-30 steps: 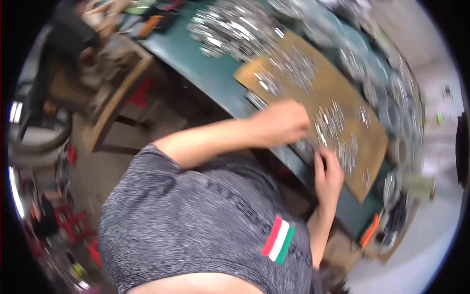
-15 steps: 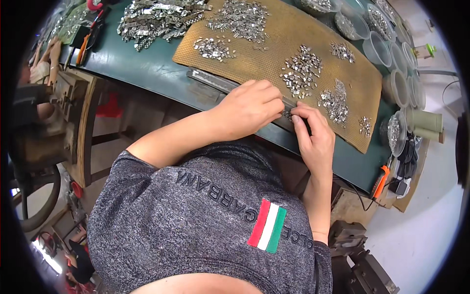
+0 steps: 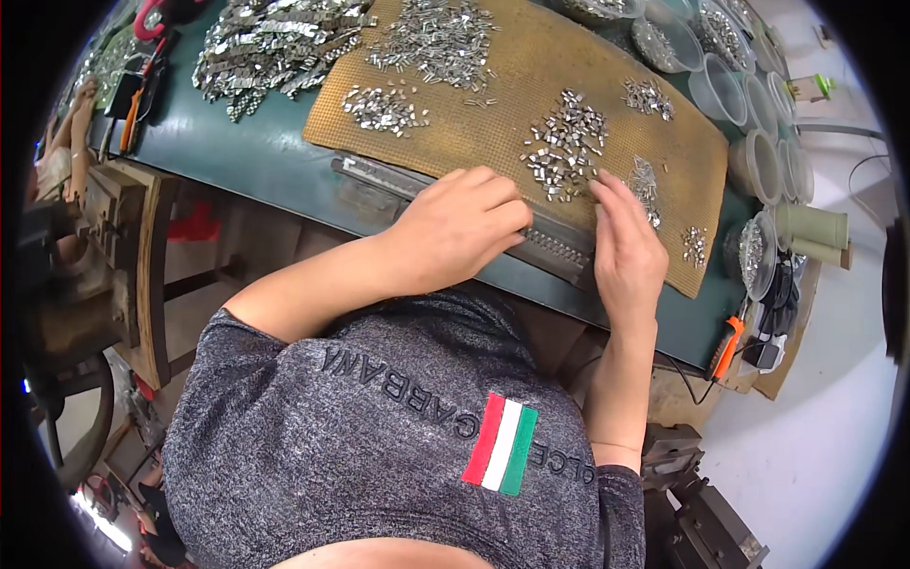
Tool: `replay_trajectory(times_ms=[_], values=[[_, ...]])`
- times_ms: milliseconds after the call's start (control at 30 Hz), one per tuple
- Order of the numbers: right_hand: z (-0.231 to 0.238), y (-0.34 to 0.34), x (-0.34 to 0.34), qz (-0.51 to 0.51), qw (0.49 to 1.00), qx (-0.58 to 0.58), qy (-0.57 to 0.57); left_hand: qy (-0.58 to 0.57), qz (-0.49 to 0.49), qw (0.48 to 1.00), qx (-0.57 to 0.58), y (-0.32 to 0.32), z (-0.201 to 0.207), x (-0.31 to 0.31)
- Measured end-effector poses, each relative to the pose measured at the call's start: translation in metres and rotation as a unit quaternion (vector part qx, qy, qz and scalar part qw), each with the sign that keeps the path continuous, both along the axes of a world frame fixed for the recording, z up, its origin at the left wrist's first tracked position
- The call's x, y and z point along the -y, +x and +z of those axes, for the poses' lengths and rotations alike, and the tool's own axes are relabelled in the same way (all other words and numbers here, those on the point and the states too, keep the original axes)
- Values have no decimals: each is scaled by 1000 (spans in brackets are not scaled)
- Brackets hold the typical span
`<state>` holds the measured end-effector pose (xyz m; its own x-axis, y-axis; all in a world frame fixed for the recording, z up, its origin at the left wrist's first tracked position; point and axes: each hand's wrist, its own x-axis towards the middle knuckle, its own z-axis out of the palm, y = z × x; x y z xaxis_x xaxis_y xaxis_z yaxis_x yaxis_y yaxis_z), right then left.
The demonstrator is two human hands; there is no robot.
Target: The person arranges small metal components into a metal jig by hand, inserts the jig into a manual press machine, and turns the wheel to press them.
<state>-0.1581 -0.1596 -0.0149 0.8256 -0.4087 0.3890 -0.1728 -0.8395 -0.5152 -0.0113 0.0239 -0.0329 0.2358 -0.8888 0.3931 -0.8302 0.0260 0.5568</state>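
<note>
A long dark metal bar-shaped holder [image 3: 379, 176] lies along the front edge of a tan textured mat, with a row of small metal links [image 3: 557, 249] set in its right part. My left hand [image 3: 462, 223] lies over the middle of this holder, its fingers curled and pressed together; what the fingertips pinch is hidden. My right hand [image 3: 629, 248] is beside the holder's right end, fingers stretched out toward the pieces and the thumb side facing left. Just beyond its fingertips is a heap of small shiny metal pieces [image 3: 566, 142]. A heap of thin metal pieces [image 3: 644, 185] is partly behind the fingers.
The mat [image 3: 502, 119] bears further heaps of metal pieces [image 3: 431, 43]. Metal link strips [image 3: 275, 47] lie at the far left of the green table [image 3: 237, 142]. Clear plastic tubs [image 3: 718, 90] line the right side. Orange-handled pliers [image 3: 728, 346] lie near the right corner.
My right hand has moved away from the holder to the right and forward, uncovering the row of links. My left hand stays on the holder. The whole view has shifted slightly.
</note>
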Motion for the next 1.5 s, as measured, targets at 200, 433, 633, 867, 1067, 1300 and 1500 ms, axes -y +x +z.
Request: replay_trajectory(times_ms=[200,433,633,867,1067,1300,1500], values=[[-6,0,4,45,987,-66,-136,-8,-44,999,-5,9,-2,3],[-3,-13,12,30,997,-37,58,11,-82,993,83,12,3,7],[-5,-4,11,-22,998,-47,30,27,-96,990,98,13,6,8],[-7,10,13,-26,990,-114,-77,-10,-91,996,-17,25,-2,10],[0,12,19,-12,987,-154,-38,-8,-61,998,-29,44,7,33],[1,10,24,4,986,-168,-14,36,-86,990,109,43,1,73],[2,8,33,15,984,-178,-12,34,-85,988,126,42,-1,82]])
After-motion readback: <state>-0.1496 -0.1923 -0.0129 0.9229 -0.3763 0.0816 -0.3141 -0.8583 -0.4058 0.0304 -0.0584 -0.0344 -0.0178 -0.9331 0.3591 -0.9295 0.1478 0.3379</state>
